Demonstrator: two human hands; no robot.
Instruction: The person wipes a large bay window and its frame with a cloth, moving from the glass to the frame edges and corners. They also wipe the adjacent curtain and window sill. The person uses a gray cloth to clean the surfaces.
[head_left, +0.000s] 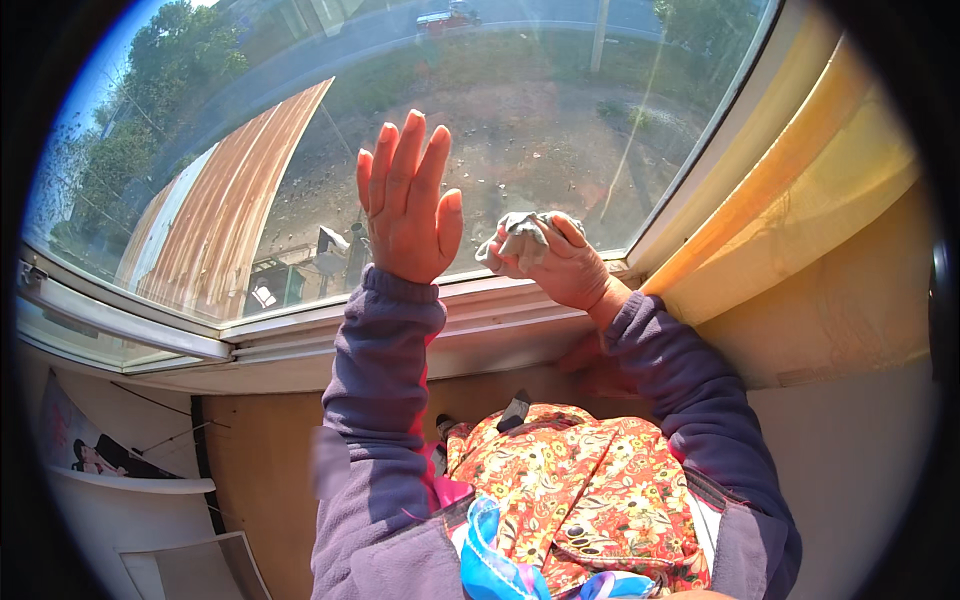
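Before me is a window with a large glass pane (517, 142) in a pale frame. My left hand (409, 217) is raised at the middle of the pane, fingers spread a little and pointing up, with nothing in it. It appears to rest against the glass, though contact is hard to confirm. Lower and to the right, my right hand (566, 262) grips a crumpled grey cloth (525, 229) close to the pane's lower edge. Part of the cloth is hidden by the fingers.
A yellow curtain (795, 195) hangs at the right beside the window. The sill (480, 349) runs below the glass. At the left, a window sash (127, 315) has a metal rail. Through the glass show a rusty corrugated roof (232, 202), bare ground and a road.
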